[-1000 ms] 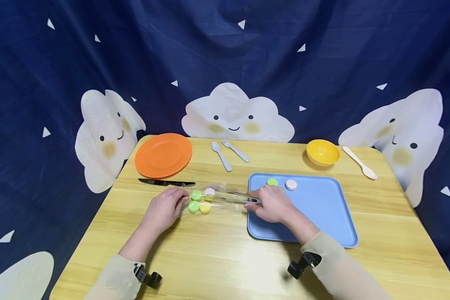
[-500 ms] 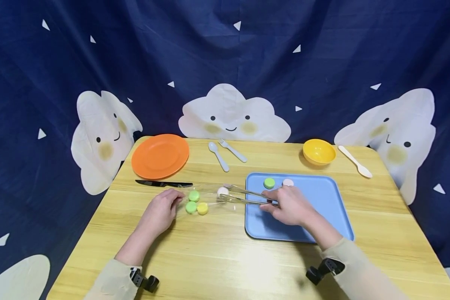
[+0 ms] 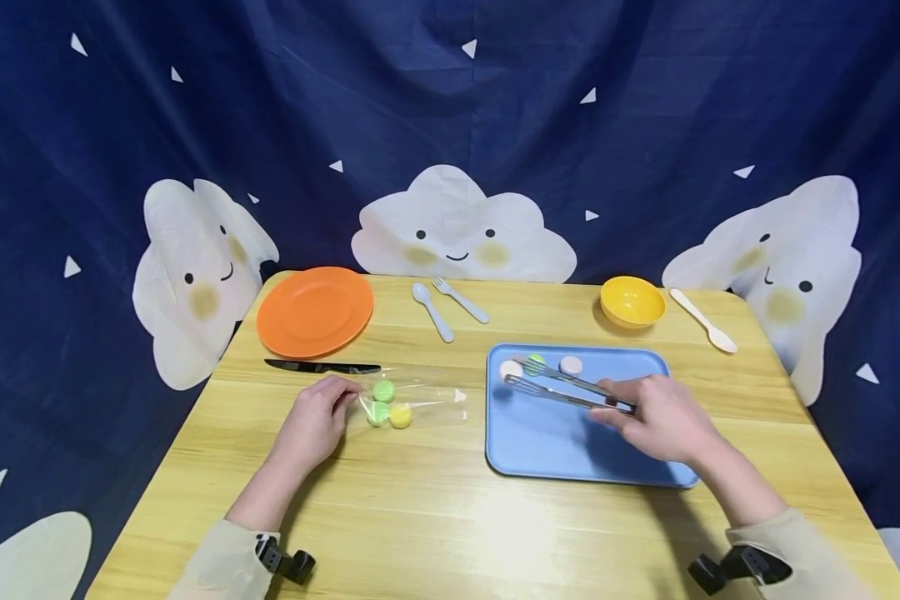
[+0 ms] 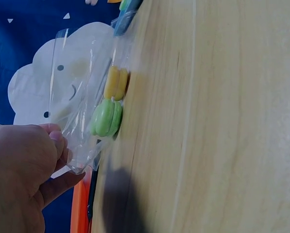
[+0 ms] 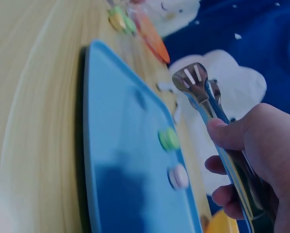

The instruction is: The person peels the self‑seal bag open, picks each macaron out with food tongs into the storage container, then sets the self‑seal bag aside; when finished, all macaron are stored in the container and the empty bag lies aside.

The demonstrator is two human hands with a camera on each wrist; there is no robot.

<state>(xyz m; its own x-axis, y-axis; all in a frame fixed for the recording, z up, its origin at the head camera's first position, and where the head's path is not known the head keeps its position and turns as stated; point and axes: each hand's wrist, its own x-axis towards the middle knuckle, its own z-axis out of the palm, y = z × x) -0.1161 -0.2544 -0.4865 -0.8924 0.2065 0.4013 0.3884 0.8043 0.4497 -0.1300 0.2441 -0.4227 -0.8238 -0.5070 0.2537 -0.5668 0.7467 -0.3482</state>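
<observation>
My left hand [image 3: 315, 421] pinches the end of a clear plastic bag [image 3: 438, 402]. Inside the bag lie two green macarons [image 3: 383, 391] and a yellow macaron [image 3: 401, 417]. Metal tongs [image 5: 227, 162] are gripped in my right hand [image 3: 663, 417], raised over the blue tray [image 3: 585, 458]. A white macaron [image 3: 510, 372] sits at the tongs' tips above the tray's left part; the right wrist view hides it. On the tray's far side are a green macaron [image 5: 169, 139], partly behind the tongs in the head view, and a pale pink macaron [image 5: 179, 176].
Behind the bag lie a black knife [image 3: 322, 367] and an orange plate [image 3: 315, 312]. A light spoon [image 3: 433, 313] and fork [image 3: 461, 301] rest near the far edge. A yellow bowl [image 3: 633, 304] and cream spoon [image 3: 703, 322] stand behind the tray.
My right hand has moved right, drawing the tongs and the white macaron out of the bag to above the tray. My left hand still holds the bag in place.
</observation>
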